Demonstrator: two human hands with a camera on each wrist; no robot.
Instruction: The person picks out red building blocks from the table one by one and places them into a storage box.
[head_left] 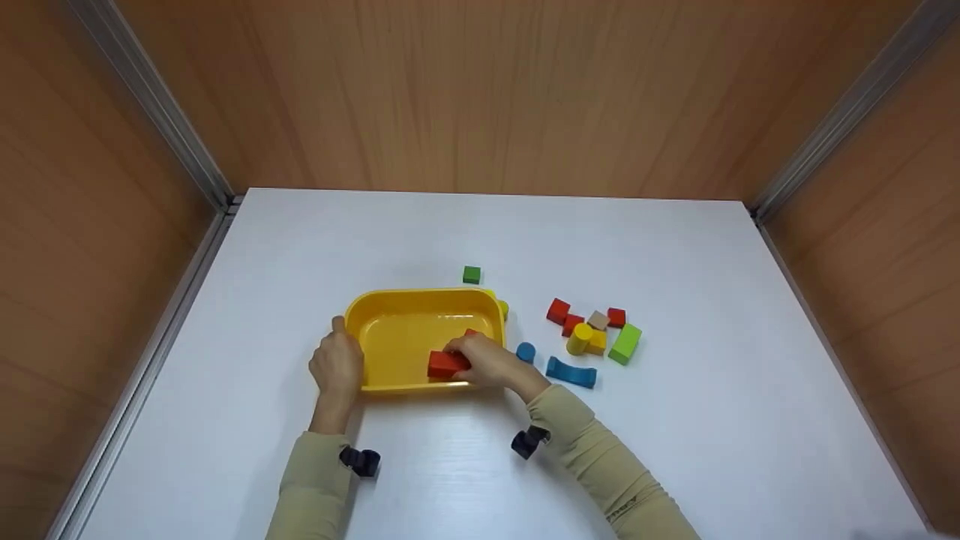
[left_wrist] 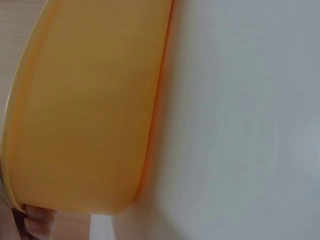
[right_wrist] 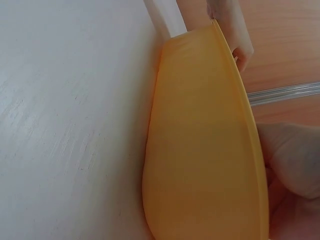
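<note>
Sleeved forearms come in low over the white table (head_left: pixel 420 240). Her left hand (head_left: pixel 337 365) clasps the left rim of the yellow plastic tray (head_left: pixel 390 330), thumb over the edge. Her right hand (head_left: pixel 487 361) reaches inside, fingers pinching a red block (head_left: pixel 446 364) that seems to rest on the tray floor by the near wall. It looks light, hard and smooth-faced, best taken across its flat sides. Loose blocks (head_left: pixel 592 334) crowd the right; open tabletop lies left and behind.

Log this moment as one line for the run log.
left hand: grips yellow plastic tray rim | right hand: holds red wooden block inside tray | loose coloured blocks: on table, right
</note>
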